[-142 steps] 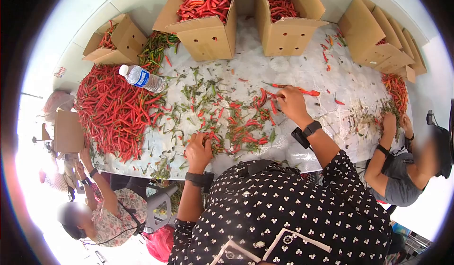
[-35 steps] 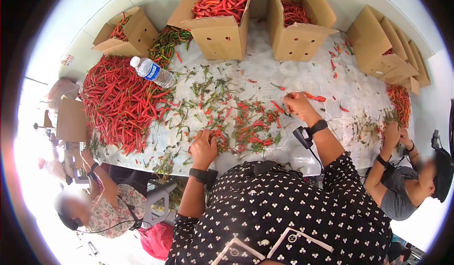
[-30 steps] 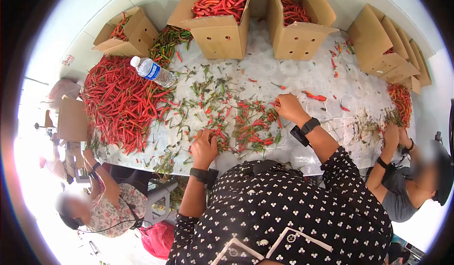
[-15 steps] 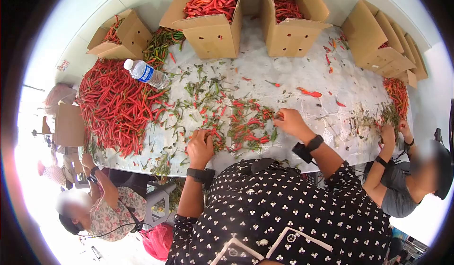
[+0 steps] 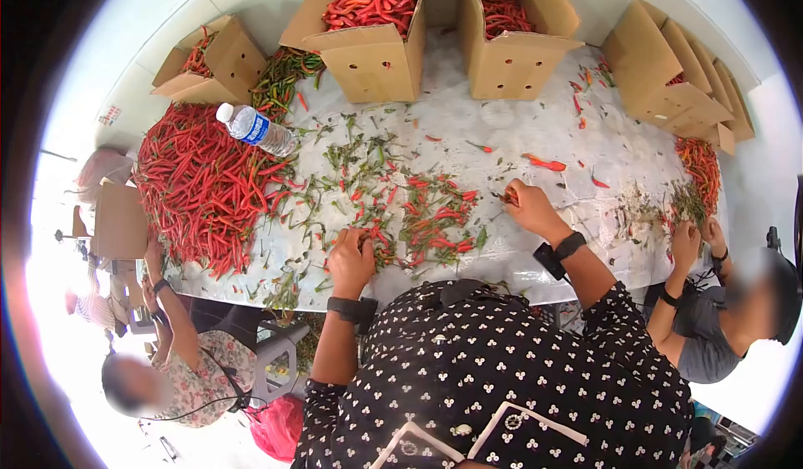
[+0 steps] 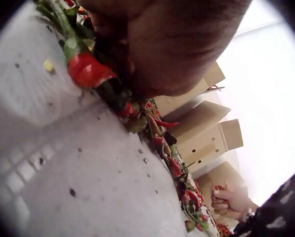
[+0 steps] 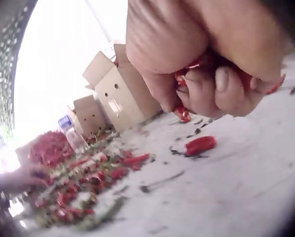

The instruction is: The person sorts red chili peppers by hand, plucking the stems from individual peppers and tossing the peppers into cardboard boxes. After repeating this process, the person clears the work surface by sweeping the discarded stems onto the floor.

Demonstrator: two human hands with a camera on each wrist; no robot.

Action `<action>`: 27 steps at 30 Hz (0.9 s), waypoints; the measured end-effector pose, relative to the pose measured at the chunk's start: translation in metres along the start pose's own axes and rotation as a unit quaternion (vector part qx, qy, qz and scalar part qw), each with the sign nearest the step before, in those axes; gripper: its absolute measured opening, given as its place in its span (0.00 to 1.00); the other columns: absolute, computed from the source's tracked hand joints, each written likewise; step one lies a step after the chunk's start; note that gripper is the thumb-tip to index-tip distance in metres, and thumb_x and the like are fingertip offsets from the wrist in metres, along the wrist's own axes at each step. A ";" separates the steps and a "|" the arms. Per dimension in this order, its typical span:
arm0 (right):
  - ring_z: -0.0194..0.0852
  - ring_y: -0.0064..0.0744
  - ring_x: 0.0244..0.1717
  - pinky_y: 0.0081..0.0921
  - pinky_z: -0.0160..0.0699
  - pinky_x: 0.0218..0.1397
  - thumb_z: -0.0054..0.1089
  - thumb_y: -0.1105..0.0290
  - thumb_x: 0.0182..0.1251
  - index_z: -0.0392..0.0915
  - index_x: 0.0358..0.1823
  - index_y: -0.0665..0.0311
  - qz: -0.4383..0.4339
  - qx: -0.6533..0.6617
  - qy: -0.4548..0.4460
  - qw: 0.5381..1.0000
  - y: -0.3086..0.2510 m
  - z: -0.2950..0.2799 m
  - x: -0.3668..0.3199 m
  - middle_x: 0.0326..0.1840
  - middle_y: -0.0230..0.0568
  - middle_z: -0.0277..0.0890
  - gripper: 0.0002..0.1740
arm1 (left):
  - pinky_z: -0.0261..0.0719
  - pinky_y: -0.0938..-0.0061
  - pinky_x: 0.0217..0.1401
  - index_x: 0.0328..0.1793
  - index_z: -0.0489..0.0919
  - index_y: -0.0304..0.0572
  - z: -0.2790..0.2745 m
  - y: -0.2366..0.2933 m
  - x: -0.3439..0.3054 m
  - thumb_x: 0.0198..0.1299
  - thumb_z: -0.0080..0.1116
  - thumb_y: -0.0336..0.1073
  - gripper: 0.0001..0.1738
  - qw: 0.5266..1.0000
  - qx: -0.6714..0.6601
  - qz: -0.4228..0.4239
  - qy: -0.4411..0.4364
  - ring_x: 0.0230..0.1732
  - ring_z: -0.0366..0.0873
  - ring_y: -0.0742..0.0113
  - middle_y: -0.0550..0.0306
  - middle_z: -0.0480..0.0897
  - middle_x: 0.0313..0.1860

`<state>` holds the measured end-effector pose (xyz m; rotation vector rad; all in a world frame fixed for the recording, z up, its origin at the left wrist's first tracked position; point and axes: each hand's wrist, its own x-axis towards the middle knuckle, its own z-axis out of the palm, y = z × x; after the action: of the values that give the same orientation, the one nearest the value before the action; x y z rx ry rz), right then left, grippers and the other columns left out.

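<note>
Centrally, the right hand (image 5: 525, 205) curls its fingers (image 7: 221, 89) tightly round slim, glossy red chillies (image 7: 186, 75), well right of the clear plastic bottle (image 5: 255, 130). The left hand (image 5: 351, 260) rests on a ragged heap (image 5: 418, 218) of wiry green stems and chilli pieces, nearer than the bottle; whether it pinches anything cannot be told. Tabletop (image 5: 535, 126): speckled white.

The left hand (image 6: 162, 44) rests on a green-stemmed red chilli (image 6: 85, 69) on the pale worktop (image 6: 63, 173). More red chilli pieces (image 6: 174, 168) trail toward brown cardboard boxes (image 6: 207, 140).
</note>
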<state>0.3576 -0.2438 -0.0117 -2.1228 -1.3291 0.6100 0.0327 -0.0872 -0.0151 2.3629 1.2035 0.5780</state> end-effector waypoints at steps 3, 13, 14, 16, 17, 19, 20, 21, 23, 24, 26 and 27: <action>0.75 0.53 0.33 0.38 0.72 0.36 0.55 0.71 0.52 0.69 0.31 0.70 -0.006 -0.010 0.021 1.000 -0.005 0.003 0.003 0.28 0.53 0.76 0.10 | 0.72 0.63 0.29 0.33 0.76 0.42 0.000 0.000 0.000 0.48 0.56 0.32 0.05 1.000 0.011 0.003 0.004 0.27 0.75 0.52 0.52 0.75 0.28; 0.63 0.46 0.20 0.35 0.64 0.26 0.50 0.64 0.60 0.69 0.29 0.67 0.040 0.081 -0.099 0.991 0.019 -0.013 -0.058 0.18 0.49 0.66 0.12 | 0.71 0.63 0.32 0.35 0.76 0.42 -0.001 0.002 -0.001 0.49 0.56 0.31 0.06 1.000 -0.012 -0.003 0.000 0.28 0.75 0.54 0.52 0.75 0.28; 0.64 0.47 0.20 0.36 0.64 0.26 0.50 0.64 0.61 0.68 0.28 0.67 0.047 0.050 -0.133 0.989 0.012 -0.020 -0.080 0.18 0.49 0.67 0.12 | 0.71 0.63 0.32 0.35 0.76 0.42 -0.001 0.001 -0.001 0.49 0.56 0.31 0.06 1.000 -0.013 -0.003 -0.001 0.28 0.75 0.54 0.52 0.75 0.28; 0.67 0.50 0.21 0.38 0.66 0.26 0.49 0.63 0.61 0.68 0.28 0.67 0.037 0.014 -0.178 0.983 0.008 -0.027 -0.129 0.18 0.50 0.68 0.13 | 0.70 0.63 0.32 0.35 0.76 0.42 0.000 -0.001 -0.002 0.49 0.56 0.31 0.06 1.000 -0.020 0.000 0.003 0.28 0.74 0.54 0.53 0.75 0.27; 0.68 0.52 0.22 0.38 0.67 0.26 0.50 0.62 0.61 0.68 0.28 0.67 0.020 0.010 -0.186 0.982 0.011 -0.027 -0.154 0.18 0.50 0.68 0.13 | 0.70 0.63 0.32 0.35 0.76 0.42 0.000 0.000 -0.001 0.49 0.56 0.31 0.06 1.000 -0.022 0.003 0.000 0.28 0.74 0.54 0.53 0.75 0.27; 0.70 0.54 0.23 0.38 0.70 0.27 0.53 0.62 0.58 0.68 0.30 0.66 0.033 -0.081 -0.253 0.963 0.023 -0.023 -0.198 0.18 0.50 0.69 0.13 | 0.70 0.63 0.31 0.34 0.76 0.42 0.000 0.001 -0.001 0.49 0.55 0.31 0.06 1.000 -0.012 0.003 0.002 0.27 0.74 0.55 0.53 0.75 0.27; 0.70 0.54 0.23 0.38 0.70 0.27 0.53 0.62 0.58 0.68 0.30 0.66 0.035 -0.082 -0.251 0.964 0.033 -0.019 -0.217 0.18 0.50 0.69 0.13 | 0.70 0.63 0.31 0.34 0.76 0.42 0.000 0.001 0.000 0.49 0.55 0.31 0.06 1.000 -0.014 0.006 0.002 0.27 0.74 0.55 0.53 0.75 0.27; 0.71 0.54 0.24 0.38 0.71 0.29 0.55 0.61 0.56 0.69 0.33 0.66 0.046 -0.124 -0.264 0.955 0.044 -0.014 -0.234 0.18 0.52 0.70 0.14 | 0.69 0.63 0.31 0.34 0.76 0.42 0.000 0.001 0.000 0.49 0.55 0.31 0.06 1.000 -0.009 0.008 0.006 0.27 0.74 0.55 0.53 0.75 0.27; 0.72 0.54 0.25 0.38 0.73 0.30 0.57 0.60 0.54 0.70 0.35 0.66 0.057 -0.167 -0.278 0.944 0.066 -0.008 -0.257 0.18 0.53 0.70 0.16 | 0.69 0.63 0.31 0.34 0.76 0.42 0.001 0.002 0.000 0.49 0.55 0.31 0.05 1.000 -0.005 0.009 0.011 0.27 0.73 0.54 0.53 0.75 0.27; 0.72 0.54 0.27 0.38 0.73 0.32 0.57 0.59 0.53 0.71 0.37 0.65 -0.041 -0.263 -0.240 0.934 0.063 -0.011 -0.256 0.19 0.56 0.70 0.17 | 0.69 0.63 0.31 0.34 0.76 0.42 0.001 0.002 0.000 0.49 0.55 0.32 0.05 1.000 -0.012 0.006 0.008 0.27 0.73 0.54 0.53 0.75 0.27; 0.76 0.45 0.34 0.35 0.73 0.40 0.59 0.61 0.53 0.73 0.41 0.64 -0.130 -0.395 -0.262 0.871 0.057 -0.014 -0.252 0.25 0.55 0.73 0.17 | 0.69 0.62 0.31 0.34 0.75 0.41 -0.001 0.000 -0.002 0.50 0.54 0.32 0.05 1.000 -0.011 0.003 0.004 0.27 0.73 0.54 0.53 0.74 0.26; 0.76 0.45 0.34 0.35 0.73 0.40 0.59 0.61 0.53 0.73 0.41 0.64 -0.130 -0.392 -0.259 0.873 0.045 -0.013 -0.231 0.25 0.55 0.73 0.17 | 0.69 0.62 0.31 0.33 0.75 0.41 -0.002 0.000 -0.001 0.50 0.54 0.32 0.05 1.000 -0.004 -0.001 -0.003 0.28 0.73 0.53 0.52 0.74 0.27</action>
<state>0.3010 -0.4727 -0.0127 -2.3833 -2.4546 0.6092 0.0313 -0.0882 -0.0137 2.3536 1.1992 0.5734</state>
